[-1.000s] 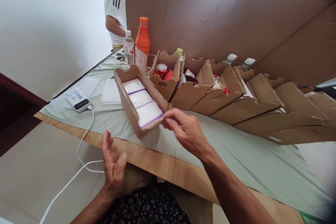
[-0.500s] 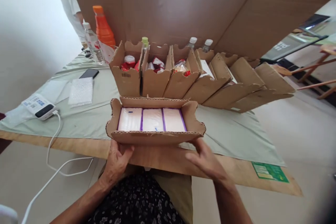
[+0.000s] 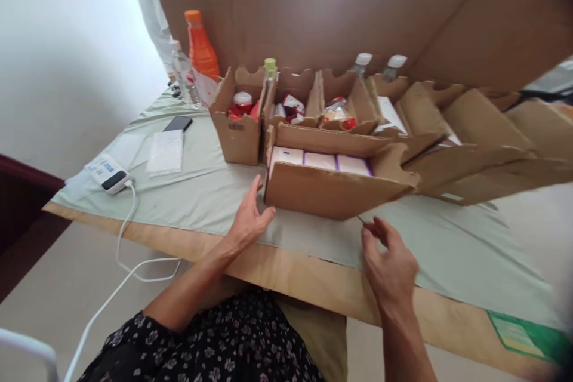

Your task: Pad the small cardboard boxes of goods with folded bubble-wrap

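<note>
A long cardboard box stands on the cloth in front of the row of boxes, slightly angled. Inside it lie three white packs with purple edges, perhaps tissue packs. Close to the box's lower left corner is my left hand, fingers apart and holding nothing. Below the box's right part, my right hand has thumb and fingers pinched together at a thin, dark, narrow thing. What that thing is I cannot make out.
Behind stands a row of cardboard boxes with red packets and other goods, several leaning right. An orange bottle, clear bottle, phone, bubble-wrap pouch and white device with a cable are at left. A large cardboard panel rises behind.
The box with the white packs has moved away from the table's front edge, up to the row, and turned slightly. Both hands have come off it; the right now pinches something thin.
</note>
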### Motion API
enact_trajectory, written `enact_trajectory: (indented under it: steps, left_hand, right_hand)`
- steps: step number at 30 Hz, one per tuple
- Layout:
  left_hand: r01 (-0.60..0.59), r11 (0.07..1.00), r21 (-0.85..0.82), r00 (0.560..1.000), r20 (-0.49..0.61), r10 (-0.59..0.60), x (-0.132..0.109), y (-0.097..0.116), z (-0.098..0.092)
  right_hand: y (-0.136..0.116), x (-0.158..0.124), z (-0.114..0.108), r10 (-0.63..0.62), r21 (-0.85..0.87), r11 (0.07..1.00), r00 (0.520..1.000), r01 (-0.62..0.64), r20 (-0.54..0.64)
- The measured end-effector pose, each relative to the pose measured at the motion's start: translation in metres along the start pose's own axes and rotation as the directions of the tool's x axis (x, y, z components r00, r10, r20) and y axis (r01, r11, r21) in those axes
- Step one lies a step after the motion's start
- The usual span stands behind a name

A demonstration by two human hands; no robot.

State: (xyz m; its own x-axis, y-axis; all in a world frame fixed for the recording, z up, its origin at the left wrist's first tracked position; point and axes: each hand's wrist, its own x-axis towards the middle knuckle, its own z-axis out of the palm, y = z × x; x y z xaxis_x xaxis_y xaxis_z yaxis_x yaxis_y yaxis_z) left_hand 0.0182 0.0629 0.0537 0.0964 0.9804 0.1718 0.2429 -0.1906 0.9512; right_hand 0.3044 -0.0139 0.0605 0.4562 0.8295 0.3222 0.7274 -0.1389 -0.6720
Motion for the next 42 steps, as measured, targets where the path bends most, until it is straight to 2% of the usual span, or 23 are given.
enact_trajectory:
  steps: [2, 4, 5, 6, 8, 10, 12, 14, 16, 18, 20, 22, 24, 26, 28, 31, 33, 34, 36, 37, 39, 42]
  left_hand:
    - [0.017, 0.987, 0.161, 1.000, 0.021, -0.021, -0.020, -0.009, -0.024]
    - [-0.017, 0.959, 0.283, 0.999, 0.048, 0.004, -0.042, -0.016, -0.048]
    - [-0.048, 0.947, 0.317, 0.998, 0.056, 0.032, -0.051, -0.019, -0.058]
    - [-0.082, 0.938, 0.336, 0.996, 0.059, 0.066, -0.060, -0.021, -0.065]
    - [-0.159, 0.922, 0.353, 0.987, 0.079, 0.140, -0.071, -0.024, -0.072]
    - [-0.239, 0.901, 0.362, 0.971, 0.100, 0.217, -0.077, -0.025, -0.071]
    - [-0.297, 0.879, 0.372, 0.954, 0.088, 0.285, -0.080, -0.027, -0.067]
    - [-0.321, 0.874, 0.366, 0.943, 0.038, 0.330, -0.081, -0.029, -0.063]
    - [-0.328, 0.882, 0.337, 0.937, -0.006, 0.351, -0.081, -0.030, -0.062]
    - [-0.327, 0.892, 0.314, 0.934, -0.037, 0.355, -0.081, -0.030, -0.062]
    - [-0.312, 0.898, 0.309, 0.934, -0.073, 0.350, -0.081, -0.030, -0.063]
    - [-0.296, 0.908, 0.298, 0.930, -0.127, 0.345, -0.082, -0.031, -0.063]
    - [-0.271, 0.929, 0.252, 0.924, -0.202, 0.325, -0.084, -0.033, -0.067]
    - [-0.187, 0.973, 0.136, 0.930, -0.296, 0.220, -0.087, -0.035, -0.073]
    - [-0.061, 0.997, -0.043, 0.921, -0.388, 0.040, -0.090, -0.035, -0.083]
    - [-0.006, 0.962, -0.273, 0.883, -0.453, -0.123, -0.096, -0.023, -0.092]
    - [0.028, 0.923, -0.383, 0.910, -0.372, -0.182, -0.100, -0.009, -0.089]
    - [0.081, 0.893, -0.442, 0.925, -0.301, -0.233, -0.102, -0.002, -0.084]
    - [0.218, 0.802, -0.556, 0.922, -0.154, -0.356, -0.104, 0.012, -0.072]
    - [0.273, 0.749, -0.604, 0.909, -0.094, -0.406, -0.104, 0.017, -0.067]
    - [0.349, 0.664, -0.661, 0.884, -0.002, -0.467, -0.104, 0.025, -0.061]
    - [0.449, 0.647, -0.617, 0.862, 0.107, -0.496, -0.098, 0.032, -0.065]
  right_hand:
    - [-0.006, -0.019, 0.000, -0.029, -0.063, 0.997, 0.997, 0.033, 0.075]
    - [-0.031, -0.033, 0.013, -0.174, 0.027, 0.985, 0.953, 0.172, 0.248]
    - [-0.050, -0.036, 0.025, -0.283, 0.112, 0.959, 0.899, 0.261, 0.334]
    - [-0.073, -0.037, 0.041, -0.397, 0.201, 0.917, 0.825, 0.343, 0.403]
    - [-0.127, -0.032, 0.083, -0.580, 0.330, 0.814, 0.652, 0.478, 0.489]
    - [-0.184, -0.019, 0.132, -0.646, 0.335, 0.750, 0.524, 0.570, 0.555]
    - [-0.238, -0.005, 0.182, -0.659, 0.305, 0.695, 0.408, 0.652, 0.632]
    - [-0.284, 0.004, 0.228, -0.654, 0.271, 0.636, 0.319, 0.723, 0.686]
    - [-0.319, 0.008, 0.267, -0.664, 0.277, 0.612, 0.291, 0.740, 0.689]
    - [-0.341, 0.008, 0.296, -0.666, 0.282, 0.615, 0.294, 0.736, 0.686]
    - [-0.354, 0.008, 0.314, -0.651, 0.274, 0.641, 0.319, 0.717, 0.689]
    - [-0.358, 0.010, 0.319, -0.629, 0.263, 0.685, 0.369, 0.680, 0.684]
    - [-0.353, 0.012, 0.308, -0.613, 0.263, 0.728, 0.428, 0.633, 0.664]
    - [-0.339, 0.013, 0.280, -0.611, 0.282, 0.753, 0.474, 0.595, 0.634]
    - [-0.316, 0.007, 0.238, -0.625, 0.356, 0.773, 0.534, 0.526, 0.569]
    - [-0.267, -0.013, 0.167, -0.609, 0.541, 0.766, 0.662, 0.347, 0.438]
    - [-0.233, -0.033, 0.130, -0.577, 0.630, 0.750, 0.667, 0.204, 0.471]
    - [-0.217, -0.044, 0.115, -0.552, 0.661, 0.743, 0.656, 0.107, 0.514]
    - [-0.188, -0.062, 0.093, -0.459, 0.684, 0.719, 0.654, -0.124, 0.602]
    - [-0.175, -0.068, 0.084, -0.384, 0.677, 0.699, 0.678, -0.231, 0.627]
    - [-0.148, -0.076, 0.065, -0.194, 0.664, 0.643, 0.757, -0.382, 0.624]
    - [-0.111, -0.076, 0.032, 0.046, 0.703, 0.558, 0.863, -0.441, 0.504]
